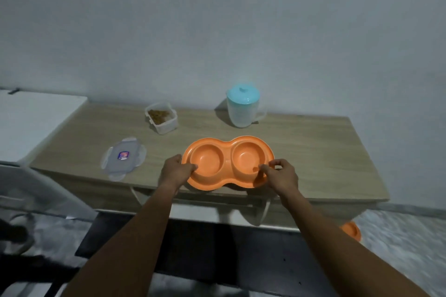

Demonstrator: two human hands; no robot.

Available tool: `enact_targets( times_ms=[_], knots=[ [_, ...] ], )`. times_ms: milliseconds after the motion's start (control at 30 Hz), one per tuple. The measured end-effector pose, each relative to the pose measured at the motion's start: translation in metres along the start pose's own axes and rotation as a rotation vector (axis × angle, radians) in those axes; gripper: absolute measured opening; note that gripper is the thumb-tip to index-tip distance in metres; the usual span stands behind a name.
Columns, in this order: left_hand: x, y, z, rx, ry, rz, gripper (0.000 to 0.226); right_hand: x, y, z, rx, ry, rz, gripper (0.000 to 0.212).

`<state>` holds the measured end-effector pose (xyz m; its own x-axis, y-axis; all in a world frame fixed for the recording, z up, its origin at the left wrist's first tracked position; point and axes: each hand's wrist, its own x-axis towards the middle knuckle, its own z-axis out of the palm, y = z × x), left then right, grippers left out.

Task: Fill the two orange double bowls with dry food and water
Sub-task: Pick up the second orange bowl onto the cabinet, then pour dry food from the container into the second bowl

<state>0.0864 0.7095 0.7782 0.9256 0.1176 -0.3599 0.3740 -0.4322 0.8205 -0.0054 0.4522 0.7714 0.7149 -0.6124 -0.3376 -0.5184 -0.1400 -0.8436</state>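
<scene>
An orange double bowl (228, 160) lies near the front edge of the wooden table (313, 152), both hollows empty. My left hand (175, 170) grips its left rim with the thumb inside the left hollow. My right hand (281, 175) pinches the front right rim. An open clear container of brown dry food (161, 117) stands at the back, left of the bowl. A clear water jug with a light blue lid (243, 105) stands at the back right. Part of a second orange bowl (351, 230) shows on the floor under the table's right end.
The container's clear lid (123, 158) lies flat on the table to the left. A white surface (29, 120) adjoins the table's left end. A grey wall rises right behind the table. Dark furniture parts stand at the lower left.
</scene>
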Motion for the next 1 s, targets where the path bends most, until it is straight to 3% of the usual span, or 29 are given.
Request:
enact_targets(
  times_ms=[67, 167, 300, 500, 700, 867, 933, 1000],
  knots=[
    [0.019, -0.006, -0.005, 0.017, 0.056, -0.004, 0.069, 0.012, -0.006, 0.017, -0.028, -0.009, 0.006, 0.032],
    [0.031, -0.005, -0.011, 0.075, 0.098, -0.009, 0.033, 0.027, -0.012, 0.041, -0.03, -0.03, 0.032, 0.033],
    [0.061, -0.011, -0.019, 0.104, 0.081, -0.02, 0.06, 0.046, -0.019, 0.071, -0.054, -0.065, 0.052, 0.033],
    [0.1, -0.014, -0.023, 0.124, 0.067, 0.039, 0.048, 0.065, -0.028, 0.103, -0.12, -0.043, 0.024, 0.04],
    [0.134, -0.012, -0.028, 0.109, -0.043, 0.079, 0.051, 0.068, -0.043, 0.128, -0.313, 0.15, 0.028, 0.049],
    [0.156, -0.021, -0.054, 0.332, -0.042, 0.306, 0.044, 0.053, -0.079, 0.186, -0.351, 0.286, -0.135, 0.045],
    [0.169, -0.029, -0.069, 0.582, 0.01, 0.432, 0.042, 0.048, -0.098, 0.22, -0.298, 0.219, -0.218, 0.04],
    [0.177, -0.038, -0.082, 0.857, -0.044, 0.484, 0.053, 0.045, -0.119, 0.254, -0.245, 0.119, -0.281, 0.035]
  ],
)
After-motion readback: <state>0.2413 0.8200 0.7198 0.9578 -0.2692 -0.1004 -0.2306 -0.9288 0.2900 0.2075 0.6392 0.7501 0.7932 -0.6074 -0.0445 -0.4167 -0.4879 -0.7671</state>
